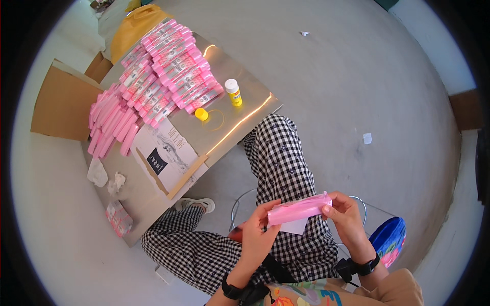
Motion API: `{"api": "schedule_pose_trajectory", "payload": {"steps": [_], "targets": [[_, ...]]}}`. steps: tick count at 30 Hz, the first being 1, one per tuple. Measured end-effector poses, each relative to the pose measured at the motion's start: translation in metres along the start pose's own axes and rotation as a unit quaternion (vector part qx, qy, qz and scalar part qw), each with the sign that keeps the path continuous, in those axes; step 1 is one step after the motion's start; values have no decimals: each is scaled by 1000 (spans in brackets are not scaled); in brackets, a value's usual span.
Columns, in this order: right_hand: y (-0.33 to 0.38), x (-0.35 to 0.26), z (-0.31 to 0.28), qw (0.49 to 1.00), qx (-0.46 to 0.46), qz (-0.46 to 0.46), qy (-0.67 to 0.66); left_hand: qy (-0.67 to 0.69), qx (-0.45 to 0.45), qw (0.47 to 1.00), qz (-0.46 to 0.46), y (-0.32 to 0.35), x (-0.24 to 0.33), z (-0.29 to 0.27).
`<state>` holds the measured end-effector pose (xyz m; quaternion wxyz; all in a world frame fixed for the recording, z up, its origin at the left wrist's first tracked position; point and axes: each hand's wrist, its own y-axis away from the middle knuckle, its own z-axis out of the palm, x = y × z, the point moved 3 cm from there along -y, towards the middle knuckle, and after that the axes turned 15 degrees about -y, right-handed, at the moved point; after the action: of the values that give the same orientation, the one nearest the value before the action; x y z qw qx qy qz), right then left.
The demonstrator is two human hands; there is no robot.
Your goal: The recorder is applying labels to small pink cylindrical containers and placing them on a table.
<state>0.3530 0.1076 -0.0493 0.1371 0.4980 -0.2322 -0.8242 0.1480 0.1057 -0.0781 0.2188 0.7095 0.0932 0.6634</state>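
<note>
Above my lap I hold a pink plastic roll (298, 210) level between both hands. My left hand (259, 229) grips its left end, thumb below and fingers behind. The right end is pinched by my right hand (345, 214). A white slip of paper (294, 226) shows just under the roll; whether it is joined to it I cannot tell. On the metal table (237, 130) to the left lie several similar pink rolls with printed paper bands (186, 71). Beside them, plainer pink rolls (109, 125) make a loose heap.
A yellow glue stick (233, 93) stands near the table edge, its yellow cap (201, 114) beside it. A printed board (166, 153) has a wooden strip (188, 177) along it. Crumpled tissue (117, 182), a stack of labels (119, 218), a cardboard box (64, 104) and a yellow sack (135, 28) lie around.
</note>
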Motion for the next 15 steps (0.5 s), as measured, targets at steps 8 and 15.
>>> {"api": "schedule_pose_trajectory", "payload": {"steps": [8,15], "targets": [[11,-4,2,984,-5,106,-140,-286,122,942,129,-17,21,-6],[19,-18,-8,973,-39,59,-221,-259,145,943,151,-26,28,5]]}}
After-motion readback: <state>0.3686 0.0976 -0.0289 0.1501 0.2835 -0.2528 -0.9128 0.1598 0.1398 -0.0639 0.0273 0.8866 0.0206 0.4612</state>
